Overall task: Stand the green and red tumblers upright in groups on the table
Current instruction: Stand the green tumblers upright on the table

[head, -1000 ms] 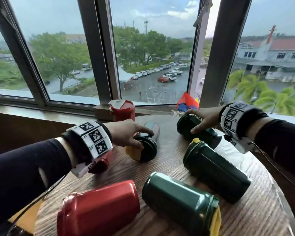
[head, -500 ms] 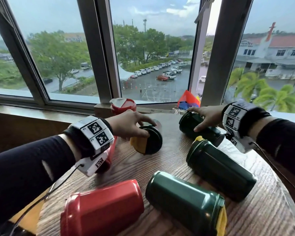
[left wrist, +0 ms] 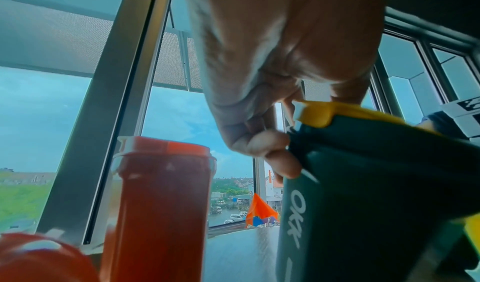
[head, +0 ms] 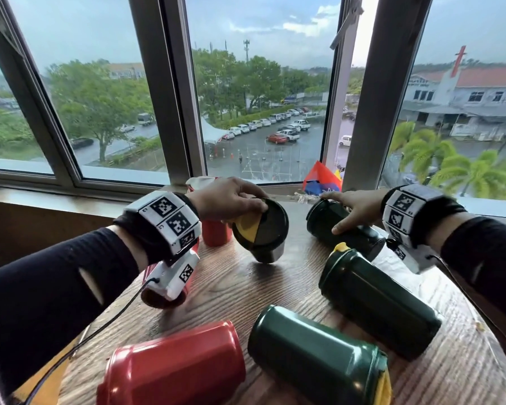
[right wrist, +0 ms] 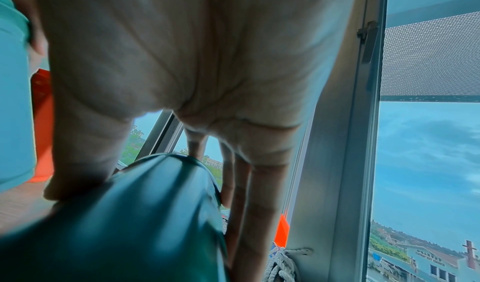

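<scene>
Head view: left hand (head: pixel 225 200) pinches tilted green tumbler (head: pixel 263 229) by its lid, beside red tumbler (head: pixel 215 235); right hand (head: pixel 354 207) rests spread fingers on lying green tumbler (head: pixel 360 238).

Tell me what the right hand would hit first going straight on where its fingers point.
Likely the white rope by the window frame, just past the green tumbler under the right hand; depth unclear.

Both sleeved arms reach forward; left grip (head: pixel 228 200) pinches with curled fingers, right grip (head: pixel 354 210) lies palm-down, fingers straight.
</scene>
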